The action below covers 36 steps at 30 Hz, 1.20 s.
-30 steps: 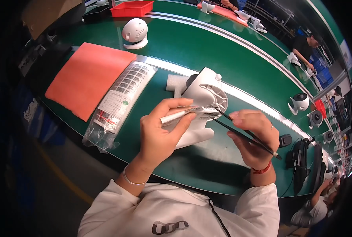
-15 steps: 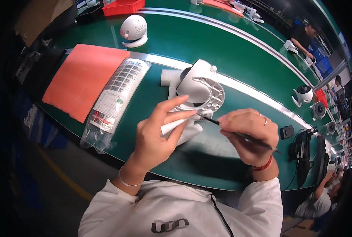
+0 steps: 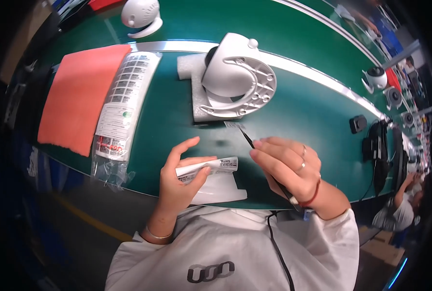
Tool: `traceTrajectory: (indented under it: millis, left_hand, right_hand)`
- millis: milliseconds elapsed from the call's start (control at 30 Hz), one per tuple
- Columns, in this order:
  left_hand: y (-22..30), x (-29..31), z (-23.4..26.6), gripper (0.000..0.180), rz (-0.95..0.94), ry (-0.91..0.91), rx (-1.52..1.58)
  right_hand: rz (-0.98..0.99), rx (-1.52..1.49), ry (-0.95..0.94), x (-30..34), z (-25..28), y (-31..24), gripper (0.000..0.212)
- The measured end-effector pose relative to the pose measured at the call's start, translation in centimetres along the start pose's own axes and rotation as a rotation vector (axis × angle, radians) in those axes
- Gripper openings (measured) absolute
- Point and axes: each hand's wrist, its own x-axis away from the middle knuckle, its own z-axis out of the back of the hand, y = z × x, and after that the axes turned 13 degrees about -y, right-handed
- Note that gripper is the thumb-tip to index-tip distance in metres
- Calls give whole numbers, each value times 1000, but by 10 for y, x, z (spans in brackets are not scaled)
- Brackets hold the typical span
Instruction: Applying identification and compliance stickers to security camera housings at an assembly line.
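Note:
My left hand (image 3: 179,177) pinches a curled white sheet of labels (image 3: 228,164), its loose end lying on the table below. My right hand (image 3: 291,167) holds black tweezers (image 3: 246,136) like a pen, thumb and fingers closed round them. At the tweezers' tip hangs a small greyish label (image 3: 234,125), apart from the sheet. Just beyond it, a white fan-shaped device (image 3: 229,77) with a ribbed, horseshoe-shaped base (image 3: 262,80) turned up towards me rests on a white foam block (image 3: 198,97). Neither hand touches the device.
At the left lie an orange foam sheet (image 3: 82,97) and a bagged stack of printed labels (image 3: 124,102). A second white device (image 3: 142,17) stands far left, others (image 3: 375,77) far right. A black block (image 3: 357,123) and dark cables (image 3: 375,150) lie right. Other people work at right.
The tweezers, which were at the label sheet near the device, now hold a label away from it. My left hand and sheet have moved down towards me; the view has shifted.

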Motion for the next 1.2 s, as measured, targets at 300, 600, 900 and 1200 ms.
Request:
traceTrajectory:
  millis: [300, 600, 900, 1200]
  left_hand:
    - [-10, 1, 1, 49, 9, -90, 74]
    - [-11, 2, 3, 42, 6, -80, 25]
    - [-10, 1, 1, 42, -2, -84, 11]
    - [-9, 2, 2, 41, 2, -83, 9]
  right_hand:
    - [17, 45, 58, 1, -39, 25, 23]
    - [25, 54, 74, -4, -47, 30, 22]
    - [-8, -3, 68, -2, -50, 26, 24]
    - [-523, -689, 198, 2, -52, 14, 17]
